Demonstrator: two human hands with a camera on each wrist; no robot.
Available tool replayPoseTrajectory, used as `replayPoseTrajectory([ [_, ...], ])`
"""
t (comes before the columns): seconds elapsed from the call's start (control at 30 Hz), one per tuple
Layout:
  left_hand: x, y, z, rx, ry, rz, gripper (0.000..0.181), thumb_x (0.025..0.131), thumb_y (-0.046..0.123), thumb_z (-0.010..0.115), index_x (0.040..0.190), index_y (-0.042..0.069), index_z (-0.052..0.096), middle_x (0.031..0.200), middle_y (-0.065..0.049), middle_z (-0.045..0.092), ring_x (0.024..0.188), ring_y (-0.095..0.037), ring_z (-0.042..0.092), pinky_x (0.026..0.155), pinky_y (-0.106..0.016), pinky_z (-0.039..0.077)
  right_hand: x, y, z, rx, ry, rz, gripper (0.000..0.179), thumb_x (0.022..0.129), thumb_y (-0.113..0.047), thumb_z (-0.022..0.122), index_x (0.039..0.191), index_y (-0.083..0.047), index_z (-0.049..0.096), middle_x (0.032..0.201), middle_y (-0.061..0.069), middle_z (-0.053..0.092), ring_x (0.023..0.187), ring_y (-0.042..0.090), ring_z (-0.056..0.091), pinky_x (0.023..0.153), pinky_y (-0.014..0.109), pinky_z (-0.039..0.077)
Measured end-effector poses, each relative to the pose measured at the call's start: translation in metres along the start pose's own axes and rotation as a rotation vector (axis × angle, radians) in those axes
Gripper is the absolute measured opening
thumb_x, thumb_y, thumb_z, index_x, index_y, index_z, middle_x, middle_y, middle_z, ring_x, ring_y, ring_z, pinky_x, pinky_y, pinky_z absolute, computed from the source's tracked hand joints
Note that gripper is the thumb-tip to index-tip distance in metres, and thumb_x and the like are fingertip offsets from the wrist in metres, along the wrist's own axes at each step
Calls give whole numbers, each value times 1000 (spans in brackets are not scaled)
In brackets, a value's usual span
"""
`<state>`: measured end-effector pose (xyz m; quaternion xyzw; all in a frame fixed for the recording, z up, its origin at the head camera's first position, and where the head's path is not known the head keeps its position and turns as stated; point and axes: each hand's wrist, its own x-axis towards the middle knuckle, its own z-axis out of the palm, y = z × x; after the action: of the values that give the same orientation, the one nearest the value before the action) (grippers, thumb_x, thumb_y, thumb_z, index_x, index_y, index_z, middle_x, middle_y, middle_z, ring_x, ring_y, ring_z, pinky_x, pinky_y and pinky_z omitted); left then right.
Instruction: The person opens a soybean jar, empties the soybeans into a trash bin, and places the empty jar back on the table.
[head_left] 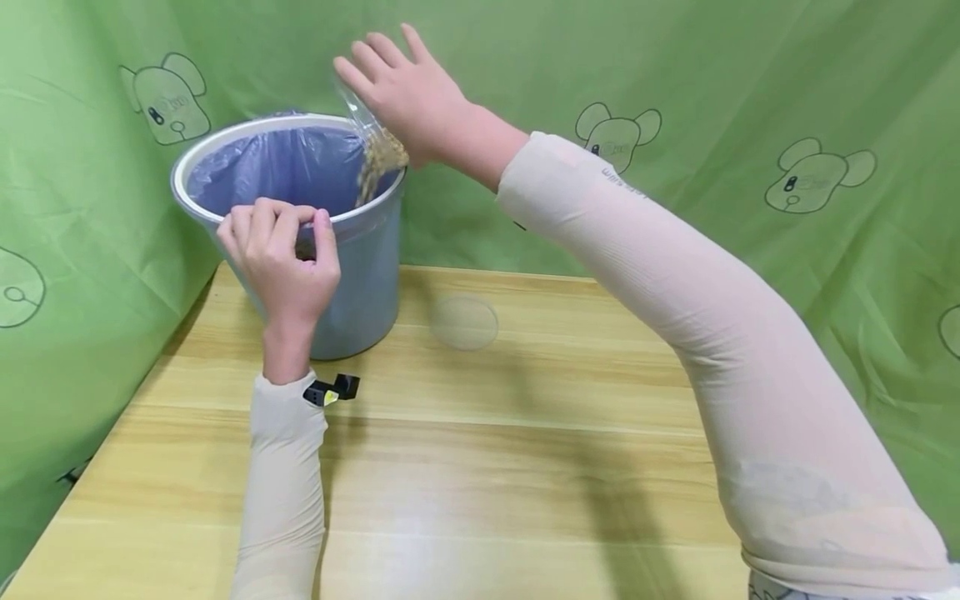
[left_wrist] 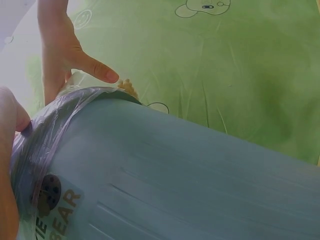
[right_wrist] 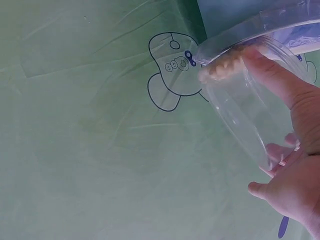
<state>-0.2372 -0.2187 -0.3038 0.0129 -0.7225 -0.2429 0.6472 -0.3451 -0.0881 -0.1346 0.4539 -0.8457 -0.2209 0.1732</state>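
Tan bits [head_left: 386,152] are too blurred to identify

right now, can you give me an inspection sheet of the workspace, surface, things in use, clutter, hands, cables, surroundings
Surface: wood-grain table, with the bin at its far left.
Things in use: bin with a liner; clear container tipped at the rim, tan pieces spilling into the bin.
Clutter: clear round disc on the table, perhaps a lid.
Left hand: grips the bin's near rim.
Right hand: holds the clear container tilted.
Cables: nothing seen for certain; a small dark thing by the table's left edge is unclear.
Surroundings: green sheet with cartoon heads.
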Motion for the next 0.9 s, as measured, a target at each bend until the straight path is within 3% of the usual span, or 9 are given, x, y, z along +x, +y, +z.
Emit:
replayPoseTrajectory([
  [0.23,-1,-2,0,2,-1,2,34,87,33,54,73,6,68,74,-8,58,79,-33,46,91,-39,29,2,-3,3,-33,18,-15,118,64,-20,79,150,-8,-1,155,18,10,144,37,5,113,59,3],
  [0.47,-2,-3,0,3,1,2,34,87,33,54,72,5,67,74,-8,58,79,-33,47,92,-39,28,3,-8,7,-56,46,-42,93,77,3,58,151,-10,2,155,17,10,144,36,4,113,59,4],
  [0.9,-1,-8,-1,13,8,1,34,87,34,54,73,5,67,74,-9,58,80,-33,46,91,-40,29,7,-21,9,-169,119,-111,73,88,6,41,151,-12,8,156,16,14,145,33,8,114,56,6],
])
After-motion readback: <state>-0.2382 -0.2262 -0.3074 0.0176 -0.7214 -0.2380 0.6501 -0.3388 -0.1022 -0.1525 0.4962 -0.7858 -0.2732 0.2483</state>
